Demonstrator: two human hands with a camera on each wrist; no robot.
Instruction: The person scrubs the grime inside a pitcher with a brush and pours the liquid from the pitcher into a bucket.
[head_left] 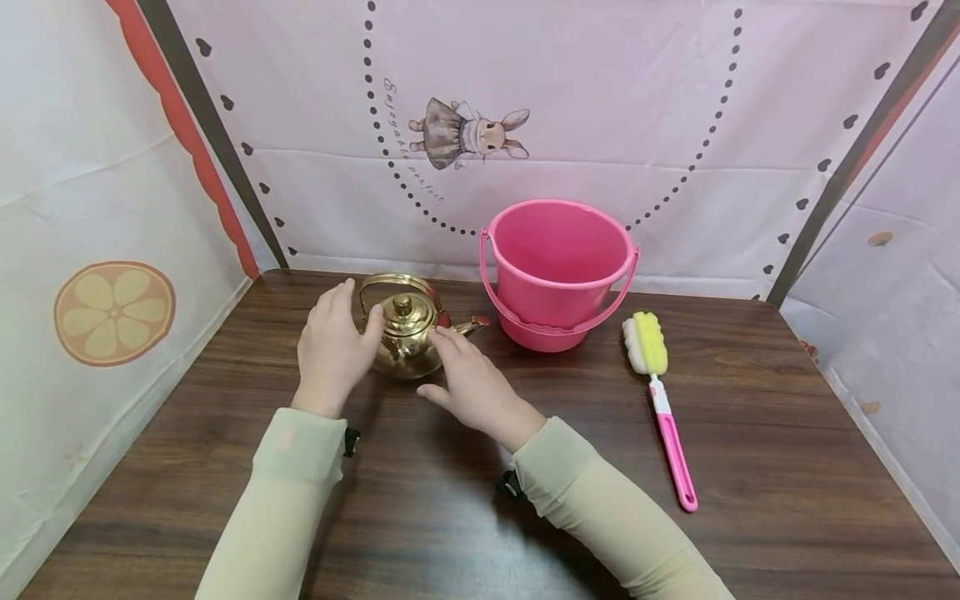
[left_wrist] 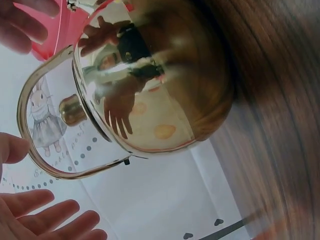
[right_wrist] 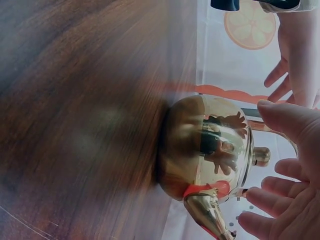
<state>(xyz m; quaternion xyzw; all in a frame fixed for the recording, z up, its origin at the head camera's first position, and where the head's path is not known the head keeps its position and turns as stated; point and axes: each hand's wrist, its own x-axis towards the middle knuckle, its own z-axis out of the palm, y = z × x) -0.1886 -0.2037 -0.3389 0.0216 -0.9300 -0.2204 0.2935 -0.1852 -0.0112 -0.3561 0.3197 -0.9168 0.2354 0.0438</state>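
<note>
A shiny gold teapot (head_left: 408, 346) with a lidded top and an arched handle (head_left: 401, 279) stands on the brown table, its spout (head_left: 467, 326) pointing right. On its left side hovers my left hand (head_left: 332, 343), fingers spread and extended. My right hand (head_left: 480, 387) is in front of the spout side, fingers extended toward the pot. In the left wrist view the teapot (left_wrist: 165, 80) fills the middle, with left fingertips (left_wrist: 75, 225) beside its handle. The right wrist view has the teapot (right_wrist: 205, 145) close to the right thumb and fingers. Neither hand grips anything.
A pink bucket (head_left: 555, 308) with its handle hanging down stands right of the teapot near the back wall. Farther right lies a bottle brush (head_left: 672, 442) with a yellow and white sponge head and pink grip. Printed fabric walls (head_left: 600, 100) enclose the wooden table (head_left: 420, 517).
</note>
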